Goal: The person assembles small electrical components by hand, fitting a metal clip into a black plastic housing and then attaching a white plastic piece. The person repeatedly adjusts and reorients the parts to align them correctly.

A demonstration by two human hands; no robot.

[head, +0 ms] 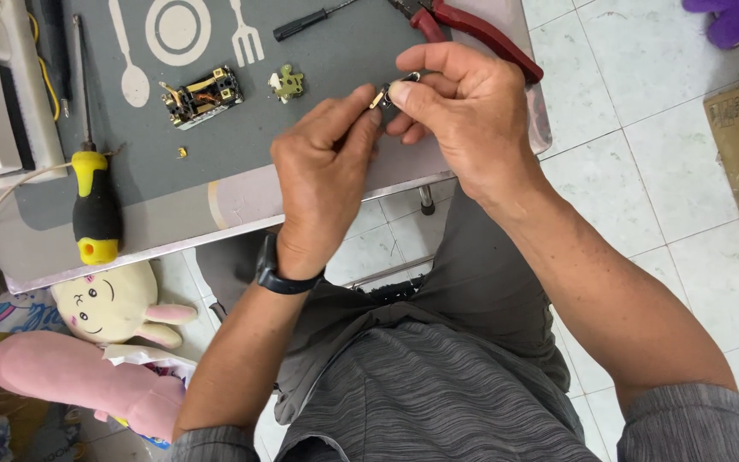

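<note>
Two hands (387, 128) on small metal part (384, 94)

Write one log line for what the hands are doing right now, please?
left hand: pinching small metal part | right hand: pinching same part | on table: screwdriver, socket insides, pliers

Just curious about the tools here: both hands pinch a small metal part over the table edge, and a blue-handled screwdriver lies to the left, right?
Not quite. The screwdriver has a yellow and black handle, not blue, as the head view shows. The rest holds: the left hand and right hand pinch the small metal part over the table edge.
</note>
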